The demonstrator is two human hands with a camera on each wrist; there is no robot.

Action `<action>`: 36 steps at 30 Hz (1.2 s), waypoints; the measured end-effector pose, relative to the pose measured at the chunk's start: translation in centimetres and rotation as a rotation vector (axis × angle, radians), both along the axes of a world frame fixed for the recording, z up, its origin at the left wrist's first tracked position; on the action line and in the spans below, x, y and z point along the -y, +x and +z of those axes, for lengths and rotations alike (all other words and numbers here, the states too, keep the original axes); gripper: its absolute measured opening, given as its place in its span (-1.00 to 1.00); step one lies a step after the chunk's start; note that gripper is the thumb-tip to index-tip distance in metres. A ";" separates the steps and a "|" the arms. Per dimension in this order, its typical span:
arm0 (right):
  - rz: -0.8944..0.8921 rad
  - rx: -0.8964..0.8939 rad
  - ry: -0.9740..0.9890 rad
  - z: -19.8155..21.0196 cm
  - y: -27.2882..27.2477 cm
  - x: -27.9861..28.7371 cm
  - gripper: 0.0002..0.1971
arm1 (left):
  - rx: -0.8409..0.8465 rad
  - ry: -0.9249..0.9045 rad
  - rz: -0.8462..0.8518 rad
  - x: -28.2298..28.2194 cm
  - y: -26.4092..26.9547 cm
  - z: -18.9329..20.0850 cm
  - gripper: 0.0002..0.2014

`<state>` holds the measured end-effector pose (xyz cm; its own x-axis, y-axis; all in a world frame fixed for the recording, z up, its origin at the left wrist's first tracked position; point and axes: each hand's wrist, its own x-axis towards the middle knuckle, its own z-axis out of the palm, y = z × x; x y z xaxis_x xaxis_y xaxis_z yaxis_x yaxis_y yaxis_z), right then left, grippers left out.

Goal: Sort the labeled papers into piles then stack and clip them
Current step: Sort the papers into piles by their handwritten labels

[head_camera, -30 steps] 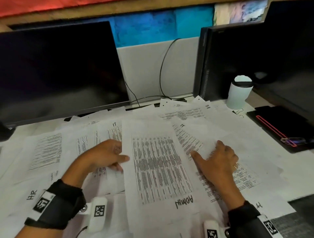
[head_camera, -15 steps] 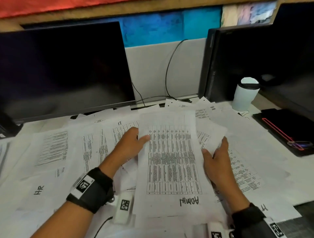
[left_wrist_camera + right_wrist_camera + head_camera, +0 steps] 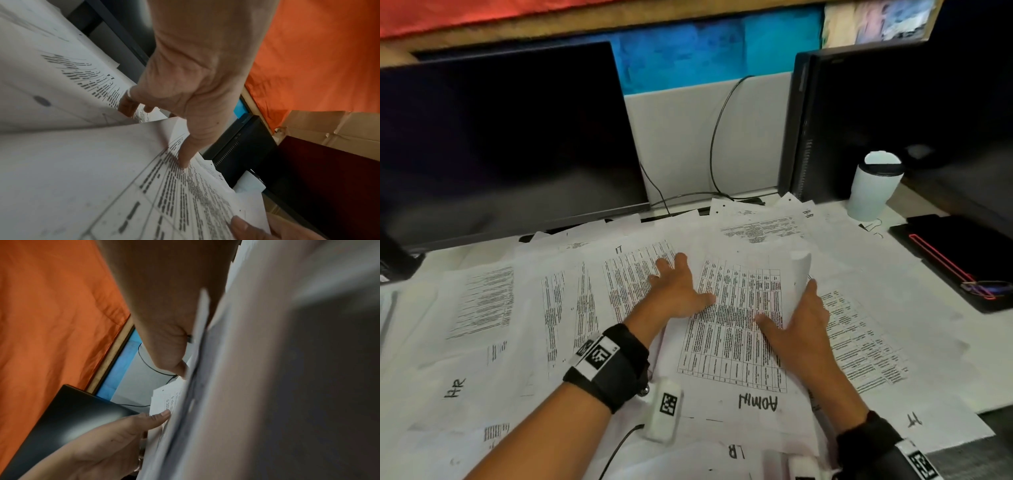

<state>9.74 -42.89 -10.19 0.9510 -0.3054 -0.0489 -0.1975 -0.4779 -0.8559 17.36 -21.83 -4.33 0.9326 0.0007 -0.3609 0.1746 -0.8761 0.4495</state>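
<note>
1. Desk surface (image 3: 928,219): white, covered with overlapping printed papers. A dark monitor (image 3: 500,137) stands at the back left, a black computer case (image 3: 842,120) at the back right, and a white cup (image 3: 873,188) beside the case.
2. Labeled papers: sheets marked "HR" (image 3: 455,387), "IT" (image 3: 619,249) and "LR" (image 3: 736,452) lie spread flat across the desk.
3. ADMIN sheet (image 3: 732,342): lies at the centre, on top of the other papers, between both hands. Its right edge curls upward.
4. Left hand (image 3: 678,291): fingers spread and straight, palm down, pressing on the papers at the left edge of the ADMIN sheet; grasping nothing.
5. Right hand (image 3: 801,322): grasps the raised right edge of the ADMIN sheet, thumb on the printed face, fingers behind.
</note>
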 end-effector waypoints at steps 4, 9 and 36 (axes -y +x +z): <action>-0.022 0.008 0.093 0.1 -0.3 -0.2 0.08 | -0.043 0.046 -0.002 0.4 -0.4 0.2 0.20; -0.126 0.077 0.069 -0.3 -0.2 -0.1 0.10 | -0.075 -0.283 0.103 0.1 0.3 -0.2 0.33; 0.381 0.134 0.283 5.2 -1.8 -3.5 -0.23 | 0.148 -0.671 -0.005 -9.0 -6.6 5.9 -0.56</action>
<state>7.95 -39.43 -5.01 0.9960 0.0730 0.0507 0.0669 -0.2401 -0.9684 10.78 -12.82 1.56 0.9716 -0.1830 -0.1500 0.0657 -0.4003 0.9140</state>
